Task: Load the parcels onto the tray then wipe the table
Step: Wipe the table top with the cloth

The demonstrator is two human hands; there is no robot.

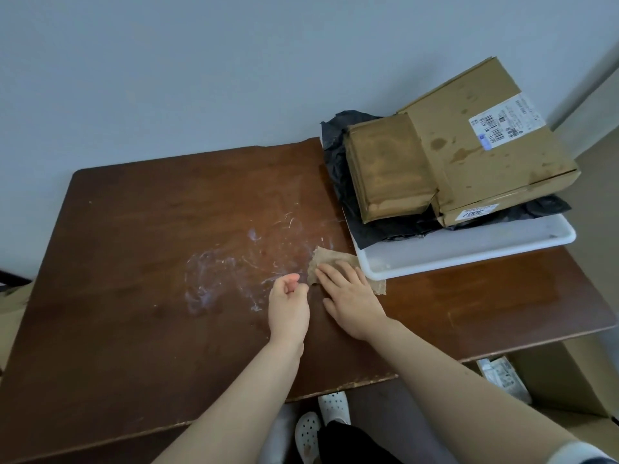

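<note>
A white tray sits on the right of the dark brown table. On it lie a black plastic parcel, a small brown taped parcel and a large cardboard box with a shipping label. A tan cloth lies on the table just left of the tray's near corner. My right hand presses flat on the cloth with straight fingers. Beside it, my left hand hovers over the table with loosely curled fingers, holding nothing. White smears mark the table's middle.
A grey wall stands right behind the table. Under the table's near edge are white perforated shoes. A cardboard box and a plastic-wrapped packet sit on the floor at lower right.
</note>
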